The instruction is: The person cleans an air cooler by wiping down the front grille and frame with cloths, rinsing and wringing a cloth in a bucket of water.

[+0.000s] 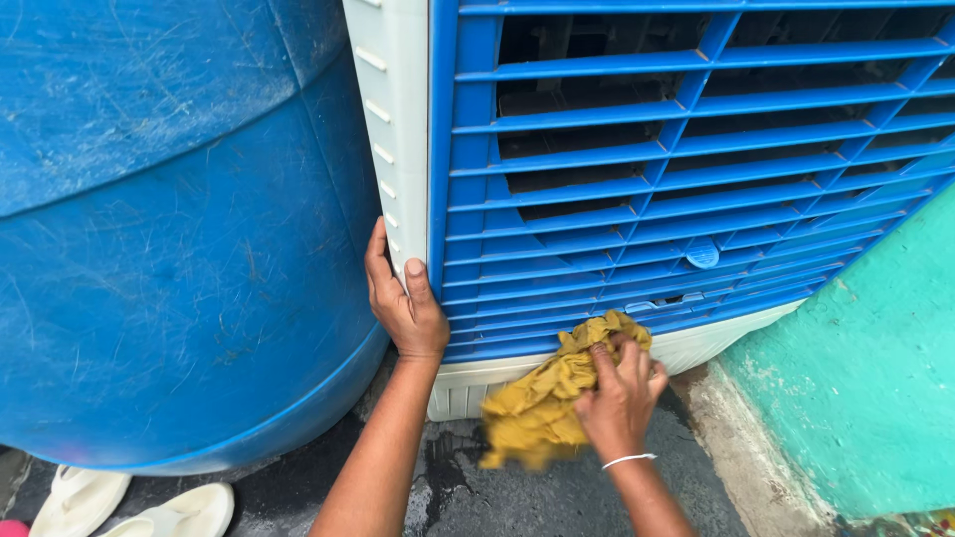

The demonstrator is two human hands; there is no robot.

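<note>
A mustard-yellow cloth (542, 398) is bunched in your right hand (619, 401), pressed against the bottom edge of a blue slatted grille (676, 179) on a white-bodied air cooler (396, 119). Your fingers are curled shut around the top of the cloth, and its loose tail hangs blurred below. It looks soft, light and possibly damp, so it handles best gripped in a wad, as it is now. Your left hand (403, 303) braces the cooler's corner, thumb on the blue frame and fingers wrapped around the white side, not closed on anything. A large blue plastic drum (169, 249) stands just beside it. Pale sandals (129, 507) lie on the wet dark ground (517, 497); a green wall (865, 398) rises at right.
</note>
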